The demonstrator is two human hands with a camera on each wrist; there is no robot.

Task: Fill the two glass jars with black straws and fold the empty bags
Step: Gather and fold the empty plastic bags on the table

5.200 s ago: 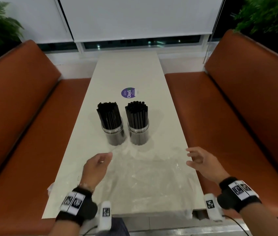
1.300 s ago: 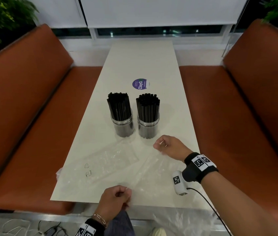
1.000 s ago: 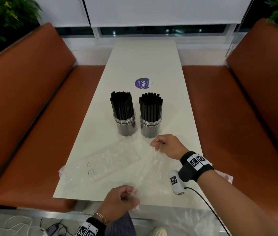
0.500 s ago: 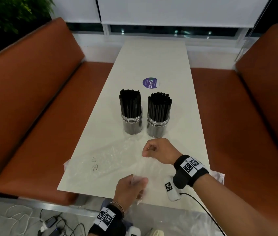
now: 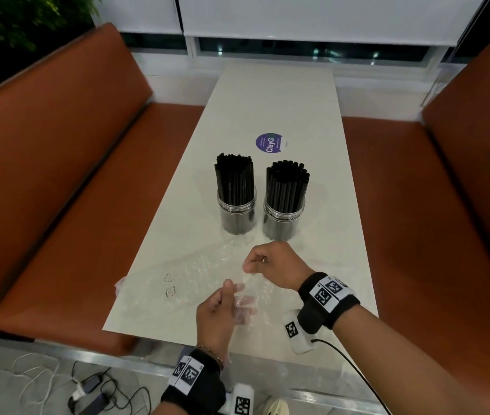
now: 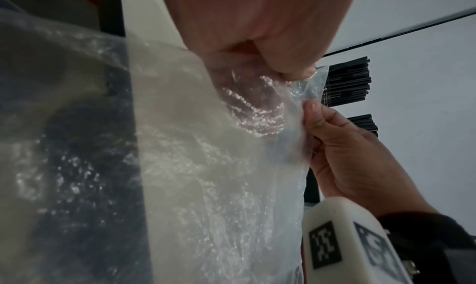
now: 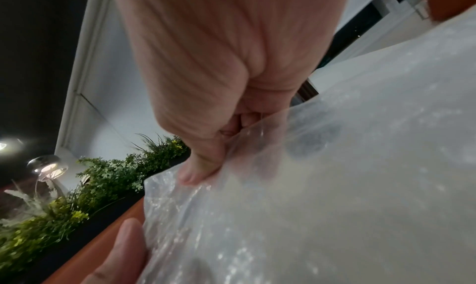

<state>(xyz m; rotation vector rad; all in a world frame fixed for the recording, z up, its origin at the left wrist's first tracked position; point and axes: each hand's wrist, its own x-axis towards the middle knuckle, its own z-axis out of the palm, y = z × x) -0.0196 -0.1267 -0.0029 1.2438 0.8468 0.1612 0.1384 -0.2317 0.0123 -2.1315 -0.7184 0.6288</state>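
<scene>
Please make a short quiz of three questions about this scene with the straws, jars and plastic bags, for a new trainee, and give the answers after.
1. True or false: both glass jars already hold black straws.
2. Which hand or hands pinch the clear plastic bag? A) left only B) right only C) both
3. What lies on the table beyond the jars?

Key
1. True: the left jar and the right jar stand side by side, each packed with black straws.
2. C: the left hand and the right hand each pinch the clear plastic bag.
3. A round purple sticker on the table.
</scene>
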